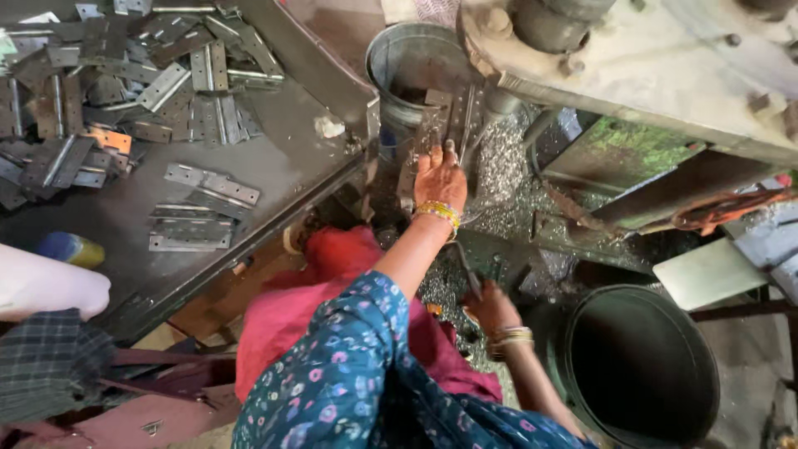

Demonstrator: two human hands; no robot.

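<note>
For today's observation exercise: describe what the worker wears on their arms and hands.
The left hand is bare, with yellow beaded bangles at the wrist. The right hand is also bare, with pale metallic bangles. A dark blue floral sleeve covers the upper left arm.

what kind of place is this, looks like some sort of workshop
Most likely a small metalworking shop that makes hinges. A tray holds a heap of flat metal hinges, metal shavings lie around a heavy press machine, and the left hand rests at its bed.
</note>
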